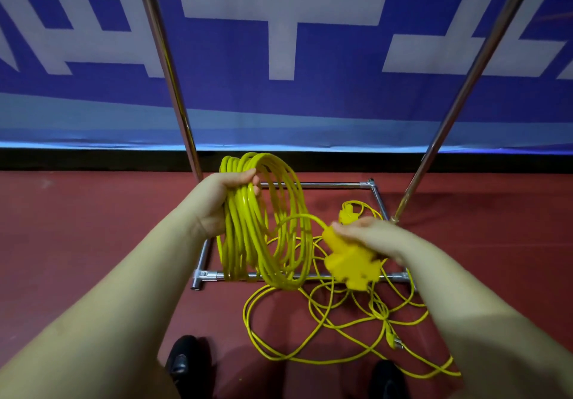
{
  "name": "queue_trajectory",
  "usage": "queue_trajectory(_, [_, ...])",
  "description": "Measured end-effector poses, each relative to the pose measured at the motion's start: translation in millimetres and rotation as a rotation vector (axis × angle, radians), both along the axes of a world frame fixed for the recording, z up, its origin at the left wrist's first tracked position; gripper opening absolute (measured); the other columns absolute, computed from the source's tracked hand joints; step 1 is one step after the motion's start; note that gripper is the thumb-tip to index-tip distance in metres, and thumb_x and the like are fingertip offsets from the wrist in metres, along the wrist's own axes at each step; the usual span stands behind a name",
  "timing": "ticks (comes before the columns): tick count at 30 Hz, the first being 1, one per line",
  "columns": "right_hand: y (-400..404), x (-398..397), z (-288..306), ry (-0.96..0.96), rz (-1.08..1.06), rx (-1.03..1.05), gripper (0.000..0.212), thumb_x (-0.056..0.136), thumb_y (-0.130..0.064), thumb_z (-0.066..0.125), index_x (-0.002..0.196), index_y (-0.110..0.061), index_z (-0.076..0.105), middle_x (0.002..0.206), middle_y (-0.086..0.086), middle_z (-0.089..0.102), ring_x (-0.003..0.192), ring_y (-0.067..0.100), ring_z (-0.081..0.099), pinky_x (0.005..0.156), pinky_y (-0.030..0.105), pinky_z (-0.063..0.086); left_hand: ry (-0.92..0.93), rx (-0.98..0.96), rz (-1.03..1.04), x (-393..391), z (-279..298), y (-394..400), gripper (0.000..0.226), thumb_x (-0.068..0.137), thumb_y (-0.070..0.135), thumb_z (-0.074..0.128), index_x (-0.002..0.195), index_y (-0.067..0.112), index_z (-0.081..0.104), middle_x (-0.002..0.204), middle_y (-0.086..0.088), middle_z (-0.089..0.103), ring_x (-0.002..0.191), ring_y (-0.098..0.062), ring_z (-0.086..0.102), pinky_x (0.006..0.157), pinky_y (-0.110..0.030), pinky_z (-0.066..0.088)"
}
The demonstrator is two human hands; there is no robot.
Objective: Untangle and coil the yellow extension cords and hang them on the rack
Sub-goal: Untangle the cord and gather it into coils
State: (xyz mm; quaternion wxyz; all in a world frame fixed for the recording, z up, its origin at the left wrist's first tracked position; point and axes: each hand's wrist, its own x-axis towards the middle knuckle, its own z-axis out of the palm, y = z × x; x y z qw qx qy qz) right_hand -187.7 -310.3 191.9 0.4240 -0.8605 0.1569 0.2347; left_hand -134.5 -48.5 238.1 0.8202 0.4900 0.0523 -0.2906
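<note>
Yellow coil in L hand.

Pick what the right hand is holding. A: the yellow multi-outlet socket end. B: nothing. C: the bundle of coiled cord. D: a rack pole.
A: the right hand grips the yellow socket block, while the left hand holds the coiled cord.

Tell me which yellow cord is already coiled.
The cord gripped in the left hand is coiled in neat loops. The other cord sprawls tangled on the red floor.
</note>
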Motion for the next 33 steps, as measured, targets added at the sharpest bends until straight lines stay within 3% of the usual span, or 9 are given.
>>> queue_trajectory(3, [15,-8,-3,0.095,0.242,-0.114,0.059,0.08,-0.052,0.062,0.124,-0.014,0.056,0.116,-0.002,0.055,0.108,0.013,0.051,0.095,0.024,0.037,0.003,-0.148,0.072,-2,5,-6,0.004,0.072,0.012,0.055,0.071,0.01,0.057,0.054,0.003,0.056,0.044,-0.007,0.056,0.049,-0.017,0.049])
queue_trajectory(5, [24,-3,-7,-0.031,0.233,-0.056,0.062,0.076,-0.045,0.07,0.129,-0.019,0.05,0.129,0.0,0.054,0.117,0.013,0.051,0.101,0.026,0.039,0.001,-0.149,0.042,-3,5,-11,0.004,0.072,0.013,0.055,0.071,0.01,0.058,0.053,0.003,0.056,0.043,-0.007,0.056,0.049,-0.017,0.049])
queue_trajectory(8, [39,6,1,-0.361,0.055,0.093,0.07,0.073,-0.029,0.077,0.133,-0.027,0.04,0.138,-0.004,0.044,0.123,0.012,0.045,0.095,0.025,0.039,-0.055,0.024,-0.113,-6,1,-18,0.014,0.07,0.016,0.058,0.058,0.01,0.063,0.053,0.0,0.056,0.045,-0.008,0.056,0.049,-0.019,0.048])
queue_trajectory(11, [47,3,24,-0.682,0.056,0.135,0.089,0.072,-0.021,0.078,0.143,-0.03,0.025,0.15,-0.005,0.028,0.138,0.009,0.027,0.105,0.019,0.024,-0.116,0.145,-0.248,-6,-5,-21,0.013,0.069,0.014,0.06,0.058,0.008,0.062,0.053,-0.001,0.056,0.045,-0.01,0.056,0.048,-0.02,0.049])
queue_trajectory(15, [50,-5,50,-0.671,0.303,0.142,0.098,0.069,-0.023,0.081,0.145,-0.034,0.021,0.151,-0.011,0.026,0.142,0.002,0.014,0.113,0.019,0.016,-0.178,0.29,-0.508,-8,-8,-15,0.016,0.072,0.01,0.065,0.055,0.012,0.066,0.057,-0.003,0.056,0.048,-0.012,0.055,0.054,-0.024,0.048])
queue_trajectory(20, [49,-6,54,-0.529,0.443,0.141,0.089,0.061,-0.027,0.084,0.138,-0.03,0.039,0.138,-0.015,0.044,0.129,-0.003,0.038,0.109,0.016,0.029,-0.269,0.322,-0.808,-18,-4,-15,0.013,0.058,0.011,0.082,0.06,0.012,0.069,0.059,-0.001,0.062,0.049,-0.01,0.059,0.051,-0.022,0.05])
queue_trajectory(24, [47,-11,58,-0.467,0.491,0.118,0.068,0.052,-0.04,0.084,0.113,-0.037,0.054,0.118,-0.013,0.058,0.107,-0.007,0.053,0.09,0.004,0.039,-0.273,0.354,-0.861,-20,-6,-17,0.009,0.064,0.008,0.072,0.058,0.012,0.068,0.057,-0.002,0.061,0.047,-0.01,0.058,0.05,-0.021,0.05])
queue_trajectory(28, [49,-14,56,-0.428,0.542,-0.076,0.06,0.036,-0.069,0.076,0.08,-0.031,0.06,0.086,-0.008,0.064,0.079,0.005,0.057,0.073,0.026,0.048,-0.317,0.333,-1.049,-23,-8,-16,0.03,0.051,0.032,0.087,0.067,0.013,0.07,0.063,0.001,0.065,0.051,-0.01,0.06,0.053,-0.02,0.051])
queue_trajectory(33, [54,-22,57,-0.303,0.567,0.053,0.053,0.039,-0.062,0.083,0.074,-0.027,0.063,0.069,-0.013,0.065,0.066,0.002,0.059,0.068,0.027,0.05,-0.356,0.301,-1.147,-23,-7,-18,0.029,0.055,0.036,0.086,0.072,0.018,0.072,0.065,0.005,0.067,0.052,-0.007,0.062,0.054,-0.018,0.051])
